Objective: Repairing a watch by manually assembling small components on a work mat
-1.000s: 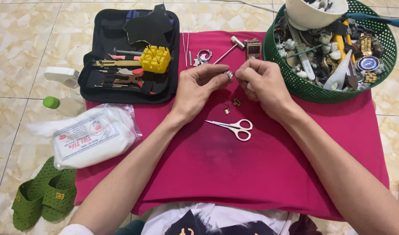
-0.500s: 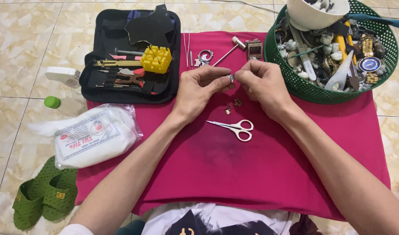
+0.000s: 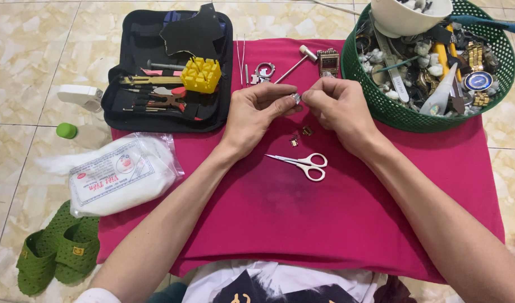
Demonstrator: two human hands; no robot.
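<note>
Scissors [image 3: 304, 164] on cloth [image 3: 302, 224]; basket [image 3: 381, 106] right, perhaps overlapping.

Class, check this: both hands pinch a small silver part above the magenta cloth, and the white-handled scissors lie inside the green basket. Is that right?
Not quite. The head view shows the white-handled scissors lying on the magenta cloth, not in the green basket. Left hand and right hand do pinch the small silver part.

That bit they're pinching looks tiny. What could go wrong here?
The small silvery part is pinched only between the fingertips of the left hand and right hand, above the cloth; it could slip and perhaps bounce off the pink cloth onto the tiled floor. The two small brass pieces lie loose just below the hands, so a wrist could brush them away. The white scissors lie close beneath the wrists, too.
</note>
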